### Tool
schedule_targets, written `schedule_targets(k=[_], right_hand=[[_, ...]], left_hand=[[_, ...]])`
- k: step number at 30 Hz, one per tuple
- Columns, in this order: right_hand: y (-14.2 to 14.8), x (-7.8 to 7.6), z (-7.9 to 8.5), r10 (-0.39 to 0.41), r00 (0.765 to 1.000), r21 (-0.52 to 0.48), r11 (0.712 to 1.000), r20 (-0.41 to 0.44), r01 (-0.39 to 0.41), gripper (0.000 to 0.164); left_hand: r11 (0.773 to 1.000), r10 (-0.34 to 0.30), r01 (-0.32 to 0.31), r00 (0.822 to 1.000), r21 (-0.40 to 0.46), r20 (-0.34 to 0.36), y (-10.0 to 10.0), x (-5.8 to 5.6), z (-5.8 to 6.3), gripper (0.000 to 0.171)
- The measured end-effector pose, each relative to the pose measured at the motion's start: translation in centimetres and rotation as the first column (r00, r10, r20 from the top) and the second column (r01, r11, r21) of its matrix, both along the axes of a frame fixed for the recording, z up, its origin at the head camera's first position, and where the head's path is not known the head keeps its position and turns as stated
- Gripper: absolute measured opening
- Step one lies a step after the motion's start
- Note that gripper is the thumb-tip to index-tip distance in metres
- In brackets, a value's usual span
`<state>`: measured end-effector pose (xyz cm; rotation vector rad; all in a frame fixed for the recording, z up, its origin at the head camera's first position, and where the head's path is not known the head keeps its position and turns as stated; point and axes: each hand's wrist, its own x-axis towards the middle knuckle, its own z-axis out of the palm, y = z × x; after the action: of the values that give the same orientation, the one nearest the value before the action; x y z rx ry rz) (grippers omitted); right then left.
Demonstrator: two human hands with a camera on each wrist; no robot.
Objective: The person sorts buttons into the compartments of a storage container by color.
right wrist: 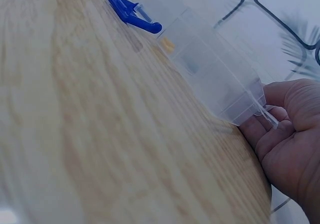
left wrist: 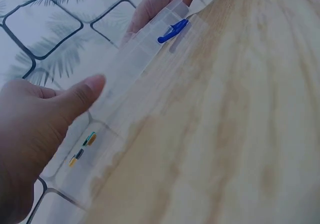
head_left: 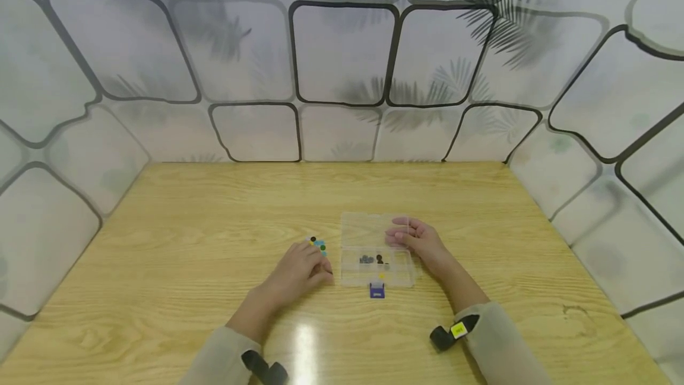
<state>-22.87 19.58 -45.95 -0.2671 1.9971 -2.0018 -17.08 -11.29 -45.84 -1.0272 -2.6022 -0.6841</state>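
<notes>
Several loose pieces [head_left: 319, 243] show from head and left wrist only.

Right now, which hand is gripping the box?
The right hand, at the right side of the box; the left hand is apart from it, beside the loose pieces.

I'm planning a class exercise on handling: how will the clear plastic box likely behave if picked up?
The clear plastic box is probably light and fairly stiff, given its thin, straight-edged walls. Its lid may flap, since it is open. The small dark pieces inside could slide or spill if tipped, as they appear loose.
</notes>
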Motion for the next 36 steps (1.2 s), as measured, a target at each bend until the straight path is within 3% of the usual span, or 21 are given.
schedule_targets(k=[5,9,19,24,30,36], right_hand=[[0.0,0.1,0.0,-0.015,1.0,0.014,1.0,0.005,0.015,0.048],[0.0,0.1,-0.1,-0.017,1.0,0.028,0.999,0.002,0.017,0.048],[0.2,-0.1,-0.3,-0.004,1.0,-0.008,1.0,-0.012,0.004,0.05],[0.1,-0.1,-0.3,0.003,1.0,-0.013,1.0,-0.015,-0.003,0.05],[0.1,0.0,-0.1,-0.004,1.0,-0.002,1.0,-0.012,0.003,0.049],[0.0,-0.1,-0.2,-0.004,1.0,0.006,1.0,-0.016,0.004,0.05]], left_hand=[[1.0,-0.006,0.007,0.999,0.023,-0.043,1.5,-0.4,0.7,0.015],[1.0,-0.027,0.026,0.996,-0.004,-0.089,3.3,-0.8,0.9,0.016],[0.998,-0.017,0.017,1.0,-0.056,-0.005,6.9,-1.1,1.5,0.023],[0.999,0.002,-0.001,0.999,-0.053,0.033,7.1,-1.1,1.5,0.027],[0.998,-0.004,0.0,0.998,0.067,0.055,6.4,-1.1,1.5,0.021],[0.989,0.015,-0.01,0.999,0.146,-0.036,5.0,-1.2,1.1,0.02]])
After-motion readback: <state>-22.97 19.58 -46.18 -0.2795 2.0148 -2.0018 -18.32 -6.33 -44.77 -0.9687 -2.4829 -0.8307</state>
